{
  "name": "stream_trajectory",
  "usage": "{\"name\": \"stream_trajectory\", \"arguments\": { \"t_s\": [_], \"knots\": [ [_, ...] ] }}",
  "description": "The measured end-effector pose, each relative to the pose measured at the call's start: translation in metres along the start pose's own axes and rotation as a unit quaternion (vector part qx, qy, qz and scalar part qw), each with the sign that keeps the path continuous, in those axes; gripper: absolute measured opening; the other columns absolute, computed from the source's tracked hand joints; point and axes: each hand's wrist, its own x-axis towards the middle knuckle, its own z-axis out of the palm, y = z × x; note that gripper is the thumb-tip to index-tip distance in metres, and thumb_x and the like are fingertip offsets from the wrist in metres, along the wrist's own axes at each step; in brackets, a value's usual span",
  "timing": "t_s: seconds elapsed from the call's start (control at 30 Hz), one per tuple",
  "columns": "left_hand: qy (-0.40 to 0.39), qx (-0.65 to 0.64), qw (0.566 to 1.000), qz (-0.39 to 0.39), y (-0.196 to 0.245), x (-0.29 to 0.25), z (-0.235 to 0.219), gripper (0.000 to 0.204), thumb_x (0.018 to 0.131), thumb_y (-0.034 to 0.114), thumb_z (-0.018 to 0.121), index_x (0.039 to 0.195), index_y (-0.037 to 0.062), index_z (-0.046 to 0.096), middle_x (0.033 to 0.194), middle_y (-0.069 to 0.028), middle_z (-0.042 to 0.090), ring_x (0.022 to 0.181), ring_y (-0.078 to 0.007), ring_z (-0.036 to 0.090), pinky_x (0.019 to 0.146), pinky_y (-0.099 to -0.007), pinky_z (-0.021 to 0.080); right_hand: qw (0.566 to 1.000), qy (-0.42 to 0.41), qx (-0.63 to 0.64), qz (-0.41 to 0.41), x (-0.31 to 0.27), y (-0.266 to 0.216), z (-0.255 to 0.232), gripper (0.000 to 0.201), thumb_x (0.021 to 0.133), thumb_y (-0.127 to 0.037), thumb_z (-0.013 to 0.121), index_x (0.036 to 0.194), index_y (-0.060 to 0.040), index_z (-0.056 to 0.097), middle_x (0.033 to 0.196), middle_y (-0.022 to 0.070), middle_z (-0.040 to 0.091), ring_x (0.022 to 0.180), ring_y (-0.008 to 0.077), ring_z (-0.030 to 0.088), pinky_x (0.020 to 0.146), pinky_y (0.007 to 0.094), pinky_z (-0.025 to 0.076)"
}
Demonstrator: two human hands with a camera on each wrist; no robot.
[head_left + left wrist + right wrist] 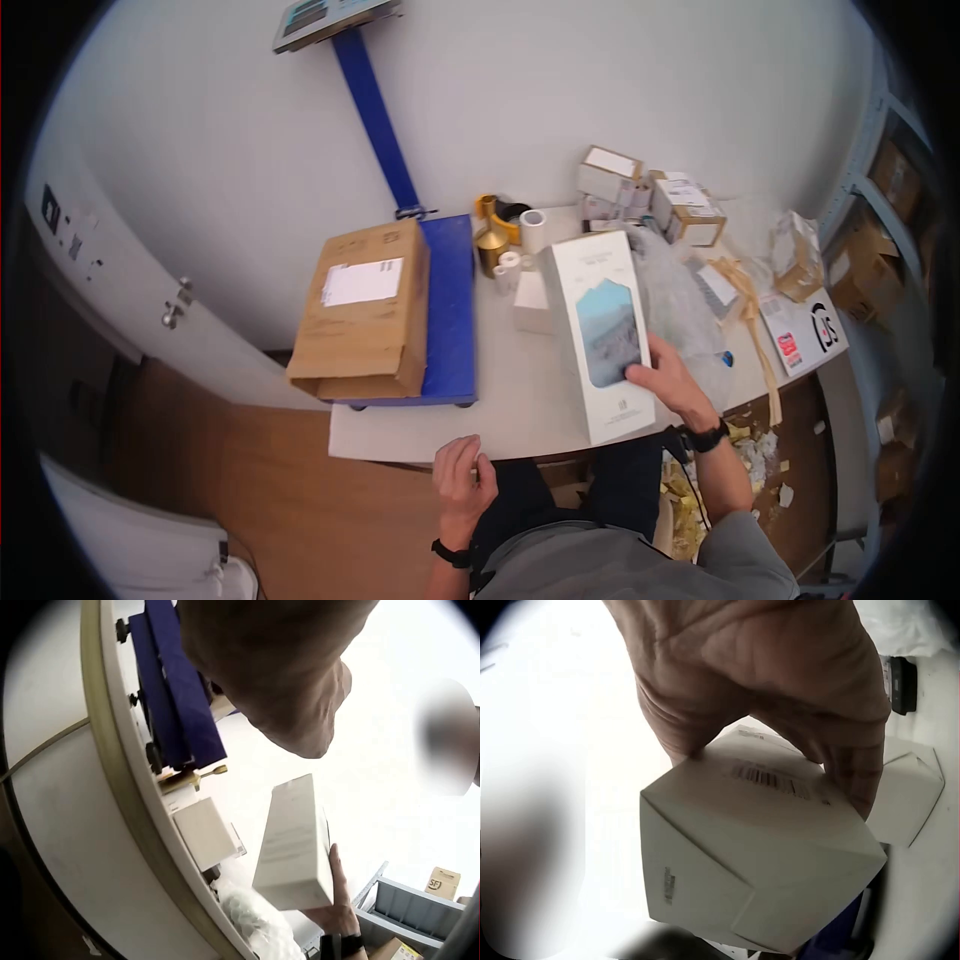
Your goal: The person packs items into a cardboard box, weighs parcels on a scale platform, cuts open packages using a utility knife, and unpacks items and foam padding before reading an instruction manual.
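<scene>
Your left hand (pixel 465 487) hangs at the lower centre of the head frame, beside the near edge of the bench (pixel 400 437), fingers loosely bent. Your right hand (pixel 680 387), right of centre, pinches the white printed box (pixel 602 338) between thumb and fingers; the right wrist view shows them on opposite sides of it, near a barcode (pixel 769 782). You hold the box tilted over the bench, its blue panel (pixel 610 325) facing up towards the head camera. At centre left, a brown carton (pixel 350 310) with a white label (pixel 362 282) rests on the blue scale platform (pixel 450 310). Behind the printed box, note the smaller white box (pixel 533 303), plastic wrap (pixel 670 275) and a white roll (pixel 533 230). Labelled cartons (pixel 688 207) stand at upper right. The scale display (pixel 335 18) is at upper left.
</scene>
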Motion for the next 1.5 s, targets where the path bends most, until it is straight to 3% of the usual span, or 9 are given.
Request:
{"name": "stream_trajectory", "arguments": {
  "t_s": [0.07,0.2,0.47,0.57,0.63,0.77,0.93,1.1,1.5],
  "knots": [
    [0.075,0.048,0.99,0.108,0.002,0.019,-0.04,0.041,0.081,-0.005,0.071,0.121,-0.0015,0.06,0.117,-0.02,0.069,0.103,-0.0398,0.066,0.092,-0.048,0.054,0.943,0.068,-0.317,-0.074,-0.023,-0.027,0.023,0.099,0.067,-0.023,0.095,0.151,-0.0025,0.047,0.135,0.0163,0.062,0.123,0.0303,0.06,0.106,0.0402,0.046],
    [0.116,0.214,0.964,0.11,-0.035,0.093,-0.118,0.062,0.081,-0.003,0.071,0.14,0.0041,0.052,0.142,-0.0228,0.056,0.126,-0.0423,0.055,0.104,-0.0527,0.047,0.858,0.036,-0.498,-0.118,-0.04,-0.021,0.026,0.101,0.061,-0.026,0.096,0.148,-0.004,0.051,0.136,0.0178,0.059,0.125,0.0379,0.055,0.108,0.0467,0.043],
    [-0.143,0.272,0.945,0.112,-0.102,0.178,-0.154,0.051,0.083,-0.009,0.068,0.132,0.0047,0.063,0.145,-0.0168,0.059,0.14,-0.038,0.051,0.113,-0.0469,0.046,0.775,0.027,-0.62,-0.118,-0.053,-0.014,0.032,0.091,0.062,-0.029,0.094,0.142,-0.0086,0.056,0.133,0.0218,0.056,0.124,0.042,0.053,0.108,0.0507,0.041],
    [-0.08,0.279,0.943,0.16,-0.105,0.179,-0.15,0.036,0.083,-0.008,0.069,0.117,0.0032,0.067,0.122,-0.0161,0.071,0.115,-0.0363,0.067,0.092,-0.0415,0.057,0.858,0.033,-0.51,-0.049,-0.061,-0.002,0.012,0.089,0.063,-0.027,0.093,0.141,-0.0069,0.057,0.131,0.0223,0.056,0.122,0.0423,0.054,0.105,0.0499,0.045],
    [-0.072,0.29,0.94,0.166,-0.088,0.177,-0.144,0.028,0.083,-0.003,0.073,0.109,0.0038,0.067,0.108,-0.0136,0.072,0.098,-0.0349,0.069,0.079,-0.04,0.057,0.845,0.043,-0.53,-0.06,-0.07,-0.004,0.013,0.088,0.06,-0.022,0.094,0.139,-0.005,0.058,0.13,0.0224,0.056,0.119,0.0418,0.056,0.1,0.0471,0.049],
    [-0.09,0.335,0.923,0.167,-0.029,0.171,-0.145,0.017,0.082,0.009,0.082,0.089,0.0058,0.066,0.075,-0.0086,0.069,0.062,-0.0317,0.063,0.054,-0.0383,0.048,0.903,0.02,-0.418,-0.099,-0.101,-0.038,0.022,0.083,0.057,-0.018,0.094,0.133,-0.0049,0.064,0.128,0.0213,0.057,0.117,0.0402,0.058,0.097,0.045,0.051],
    [-0.113,0.27,0.932,0.214,0.004,0.179,-0.133,0.021,0.084,0.013,0.082,0.082,0.0054,0.063,0.069,-0.0072,0.064,0.059,-0.0288,0.062,0.051,-0.0375,0.047,0.926,0.013,-0.333,-0.177,-0.079,-0.049,0.074,0.079,0.059,-0.019,0.094,0.132,-0.0071,0.067,0.127,0.0209,0.058,0.116,0.0401,0.058,0.095,0.0457,0.052],
    [-0.146,0.122,0.977,0.099,0.001,0.178,-0.123,0.01,0.092,0.008,0.075,0.092,0.0013,0.068,0.085,-0.0136,0.074,0.067,-0.0315,0.068,0.055,-0.0386,0.051,0.874,0.094,-0.401,-0.258,-0.036,-0.012,0.099,0.074,0.064,-0.022,0.092,0.133,-0.007,0.067,0.127,0.0217,0.058,0.112,0.04,0.058,0.093,0.0458,0.05],
    [-0.149,0.226,0.952,0.143,0.016,0.17,-0.107,0.008,0.096,0.011,0.071,0.1,0.004,0.071,0.083,-0.0156,0.072,0.064,-0.0344,0.066,0.055,-0.0379,0.05,0.813,0.146,-0.542,-0.157,-0.046,-0.034,0.159,0.073,0.074,-0.029,0.085,0.136,0.0002,0.062,0.119,0.0226,0.054,0.1,0.0327,0.05,0.083,0.0427,0.043]
  ]
}}
